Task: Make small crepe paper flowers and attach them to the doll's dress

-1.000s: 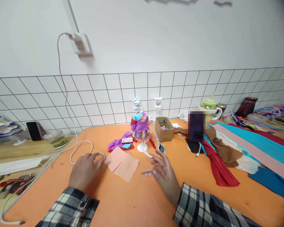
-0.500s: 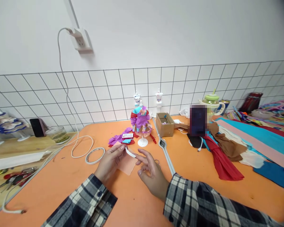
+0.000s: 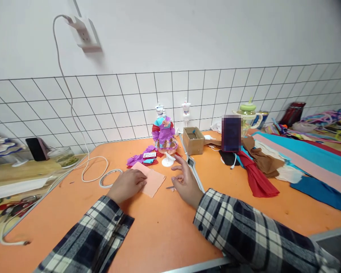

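A piece of pink cloth [image 3: 153, 183] lies flat on the orange table. My left hand [image 3: 127, 185] rests at its left edge, fingers bent together onto the cloth; the fingertips are partly hidden. A short white strip of tape [image 3: 169, 156] clings to the raised index fingertip of my right hand [image 3: 186, 182]. That hand hovers right of the cloth, its other fingers curved and apart. Beneath it shows a small metal point [image 3: 169, 187], the rest hidden. Beside my left hand is a white tape roll [image 3: 104, 182].
Behind the cloth stand a doll dress form [image 3: 165, 132] in a purple dress, purple scraps [image 3: 135, 160] and a small box [image 3: 149, 155]. A cardboard box [image 3: 193, 143] sits farther back. Coloured fabrics [image 3: 261, 178] spread at right; a white cable [image 3: 85, 170] loops at left.
My left hand has let go of the tape strip and come down on the pink cloth's left edge. The strip has moved up and right on my right index finger. The view has shifted slightly.
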Demonstrator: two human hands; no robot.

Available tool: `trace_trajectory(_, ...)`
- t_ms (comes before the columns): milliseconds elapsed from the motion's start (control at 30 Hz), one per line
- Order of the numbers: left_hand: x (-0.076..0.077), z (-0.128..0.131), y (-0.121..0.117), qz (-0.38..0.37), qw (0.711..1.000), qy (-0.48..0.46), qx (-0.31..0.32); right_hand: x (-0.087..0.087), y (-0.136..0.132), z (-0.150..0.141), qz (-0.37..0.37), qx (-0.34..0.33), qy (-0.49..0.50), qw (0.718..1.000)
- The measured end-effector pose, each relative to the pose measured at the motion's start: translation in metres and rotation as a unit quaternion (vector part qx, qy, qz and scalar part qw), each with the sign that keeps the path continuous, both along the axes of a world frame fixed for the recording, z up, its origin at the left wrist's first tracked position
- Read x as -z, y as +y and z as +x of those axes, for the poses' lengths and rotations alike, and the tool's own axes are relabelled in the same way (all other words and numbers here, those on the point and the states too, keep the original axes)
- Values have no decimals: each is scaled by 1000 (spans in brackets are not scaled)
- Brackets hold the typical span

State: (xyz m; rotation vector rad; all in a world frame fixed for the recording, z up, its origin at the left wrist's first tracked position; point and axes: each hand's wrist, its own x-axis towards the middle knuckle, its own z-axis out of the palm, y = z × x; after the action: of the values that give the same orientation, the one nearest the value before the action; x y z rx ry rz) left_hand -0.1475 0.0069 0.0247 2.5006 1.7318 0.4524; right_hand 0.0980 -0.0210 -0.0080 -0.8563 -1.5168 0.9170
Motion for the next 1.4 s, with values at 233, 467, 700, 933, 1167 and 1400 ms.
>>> trace_trajectory(233, 19, 14, 8, 13, 999, 33, -12, 2, 1, -4, 44, 20, -34, 998)
trace_trajectory(467, 19, 50, 11, 75, 985, 124, -96, 1, -2, -5, 56, 1, -54, 997)
trace_trajectory(700, 9, 42, 4, 110, 990, -41, -77, -3, -2, 0, 76, 11, -48, 996)
trace_trajectory(933, -5, 63, -32, -189, 734, -652, -17, -9, -18, -4, 58, -101, 17, 993)
trace_trajectory(1167, -8, 58, -32, -180, 659, -730, -21, -5, -22, -9, 21, -181, 25, 983)
trace_trajectory(1400, -5, 56, -34, -115, 687, -717, -24, -5, -23, -9, -111, -201, 21, 973)
